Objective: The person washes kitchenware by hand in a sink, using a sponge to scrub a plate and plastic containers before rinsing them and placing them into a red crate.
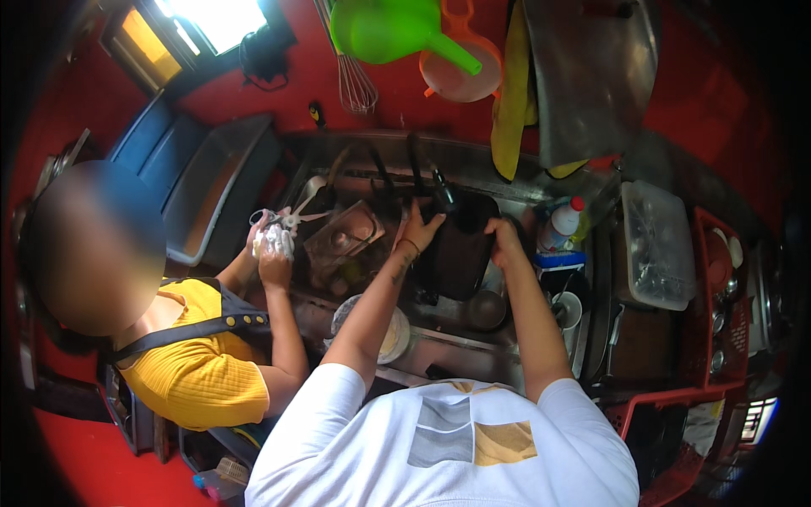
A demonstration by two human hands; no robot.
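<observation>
My left hand [421, 227] grips the left edge of a dark rectangular pan or tray [457, 256], near its far corner. On the pan's right edge, my right hand [504, 239] is closed. The pan is tilted over a metal sink, under a faucet [443, 189] whose end hangs at its far side; whether water runs I cannot tell. A round metal bowl or cup [487, 309] lies below the pan's near edge. Left of my left arm, a clear container [346, 236] lies in the sink's left part. A white tub [394, 336] stands at the near rim, partly behind my left forearm.
At the left a co-worker in a yellow top holds soapy scissors [293, 220]. A bottle with a red cap [563, 222], a white cup [567, 309] and a lidded plastic box [659, 247] stand at the right. A whisk [357, 82], funnel and strainer hang on the far wall.
</observation>
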